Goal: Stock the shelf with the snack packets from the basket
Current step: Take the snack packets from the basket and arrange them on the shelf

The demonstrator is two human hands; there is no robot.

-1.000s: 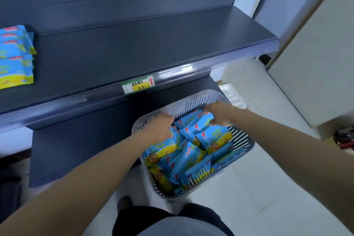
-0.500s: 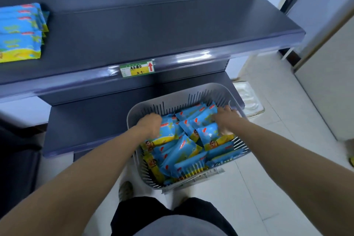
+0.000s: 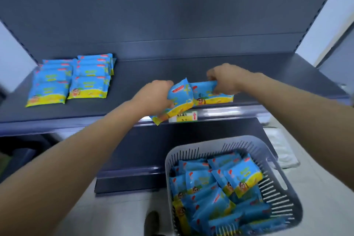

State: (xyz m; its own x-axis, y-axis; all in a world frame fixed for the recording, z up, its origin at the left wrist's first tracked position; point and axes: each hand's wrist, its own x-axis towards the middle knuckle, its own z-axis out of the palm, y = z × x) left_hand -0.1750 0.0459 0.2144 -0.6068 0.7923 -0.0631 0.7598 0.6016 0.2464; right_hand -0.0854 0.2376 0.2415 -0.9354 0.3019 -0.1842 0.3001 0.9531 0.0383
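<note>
Left hand [image 3: 156, 95] gripped one packet [image 3: 177, 99] at the shelf [image 3: 134, 90] edge; right hand [image 3: 225, 78] held another packet [image 3: 212, 92] on it. Basket [image 3: 287, 161] remained well stocked.

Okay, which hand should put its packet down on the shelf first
Right. The right hand has its blue-and-yellow snack packet over the dark grey shelf; the left hand's packet hangs past the front edge.

Blue-and-yellow snack packets [image 3: 214, 193] lie jumbled in the grey slotted basket [image 3: 283, 161] at five o'clock, two flat stacks [image 3: 72, 80] sit on the dark shelf [image 3: 145, 71] at ten o'clock, and two held packets [image 3: 193, 97] tilt over its front edge.
</note>
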